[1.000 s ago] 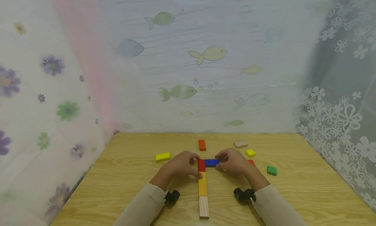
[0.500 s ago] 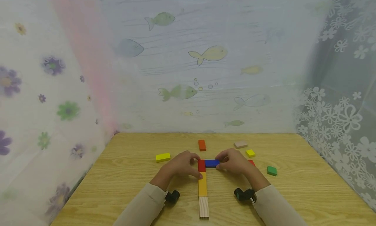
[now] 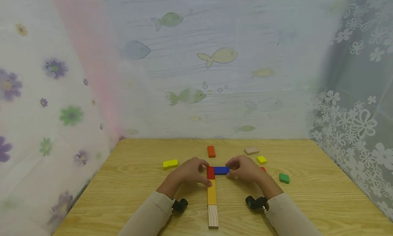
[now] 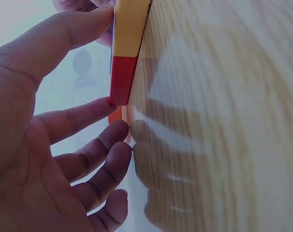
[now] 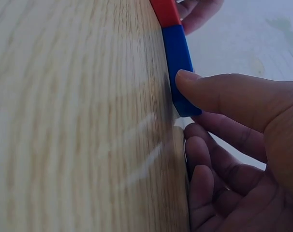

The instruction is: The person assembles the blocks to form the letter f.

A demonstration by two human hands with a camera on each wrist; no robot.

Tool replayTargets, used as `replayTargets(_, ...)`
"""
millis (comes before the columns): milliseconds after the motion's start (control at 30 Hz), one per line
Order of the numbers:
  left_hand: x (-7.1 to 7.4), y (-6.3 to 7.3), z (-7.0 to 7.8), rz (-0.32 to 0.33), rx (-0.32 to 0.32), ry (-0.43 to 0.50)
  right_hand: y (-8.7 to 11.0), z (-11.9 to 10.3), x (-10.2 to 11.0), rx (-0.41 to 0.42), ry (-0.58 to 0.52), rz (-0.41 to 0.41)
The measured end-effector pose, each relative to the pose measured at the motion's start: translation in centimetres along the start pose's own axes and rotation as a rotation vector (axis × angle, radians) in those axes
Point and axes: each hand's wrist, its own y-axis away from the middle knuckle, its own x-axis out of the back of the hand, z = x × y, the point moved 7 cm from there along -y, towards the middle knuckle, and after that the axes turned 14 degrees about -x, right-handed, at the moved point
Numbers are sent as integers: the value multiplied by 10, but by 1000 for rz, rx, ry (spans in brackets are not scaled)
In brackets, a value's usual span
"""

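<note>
A red block (image 3: 210, 173), an orange-yellow block (image 3: 212, 194) and a plain wood block (image 3: 213, 216) lie end to end in a line on the table. At the red block's right side a blue block (image 3: 220, 171) lies crosswise against it. My left hand (image 3: 191, 172) has its index fingertip at the red block's far end and its thumb on the orange-yellow block (image 4: 132, 29); its other fingers are loosely bent. My right hand (image 3: 245, 168) pinches the free end of the blue block (image 5: 178, 53) between thumb and index finger.
Around the hands lie a yellow block (image 3: 170, 164), an orange-red block (image 3: 211, 151), a pale wood block (image 3: 251, 150), a small yellow block (image 3: 262, 160) and a green block (image 3: 284, 178). My right wrist partly hides another red block (image 3: 263, 169). A fish-printed curtain (image 3: 215, 109) stands behind the table.
</note>
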Motion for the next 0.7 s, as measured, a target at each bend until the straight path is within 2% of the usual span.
replayTargets(300, 0, 1, -1, 17, 12, 22, 0, 2, 3, 11, -32, -12)
replayTargets(533, 11, 4, 2, 73, 20, 68, 3, 0, 3, 32, -33, -18)
replayTargets(700, 16, 4, -1, 91, 36, 55, 3, 0, 4, 35, -30, -14)
